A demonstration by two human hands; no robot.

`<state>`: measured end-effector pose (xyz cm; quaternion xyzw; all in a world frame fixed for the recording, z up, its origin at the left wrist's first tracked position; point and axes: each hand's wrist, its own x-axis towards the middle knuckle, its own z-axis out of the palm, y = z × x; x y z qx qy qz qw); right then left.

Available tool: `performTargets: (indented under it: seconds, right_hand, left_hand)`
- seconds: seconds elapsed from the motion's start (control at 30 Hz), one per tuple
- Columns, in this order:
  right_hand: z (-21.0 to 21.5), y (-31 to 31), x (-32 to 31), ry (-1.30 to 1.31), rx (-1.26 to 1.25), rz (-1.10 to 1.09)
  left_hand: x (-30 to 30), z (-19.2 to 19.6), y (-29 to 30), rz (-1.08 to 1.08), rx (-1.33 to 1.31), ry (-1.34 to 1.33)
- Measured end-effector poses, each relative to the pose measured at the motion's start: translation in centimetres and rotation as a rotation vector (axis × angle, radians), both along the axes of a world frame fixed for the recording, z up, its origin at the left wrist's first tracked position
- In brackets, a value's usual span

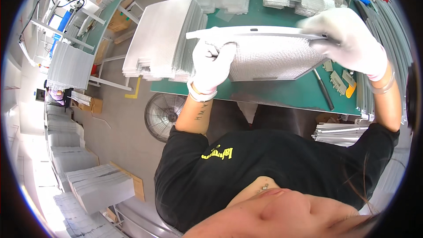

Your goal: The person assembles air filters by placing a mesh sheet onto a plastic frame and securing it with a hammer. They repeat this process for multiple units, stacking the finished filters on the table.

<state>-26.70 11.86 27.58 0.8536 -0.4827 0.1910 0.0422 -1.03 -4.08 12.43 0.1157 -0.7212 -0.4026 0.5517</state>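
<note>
Overhead, gloved hands (pixel 210 59) (pixel 348 37) gripping mesh filter panel (pixel 269 57)

Where things sit around the table

A mesh panel (pixel 269 57) is over the table (pixel 273 92), with the left hand (pixel 211 61) on its left end and the right hand (pixel 348 39) on its right end. A stack of sheets (pixel 163 39) lies left of the panel. Small tools (pixel 341 81) lie on the table under the right hand. A fan (pixel 164 115) stands on the floor, below the table's left part.
</note>
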Motion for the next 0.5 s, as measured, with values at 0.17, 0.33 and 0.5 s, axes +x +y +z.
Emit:
performTargets:
  seconds: [0.17,0.33,0.5]
  right_hand:
    - [0.7,-1.9,1.7,0.027,0.03,0.114]
    - [0.3,-3.4,3.7,-0.145,0.107,0.079]
    - [-0.3,-4.5,3.3,-0.064,0.004,0.159]
  left_hand:
    - [0.3,1.3,0.5,-0.094,0.052,-0.03]
    - [0.3,3.0,0.4,-0.143,0.031,-0.002]
    - [-1.5,2.9,1.3,0.084,0.047,0.294]
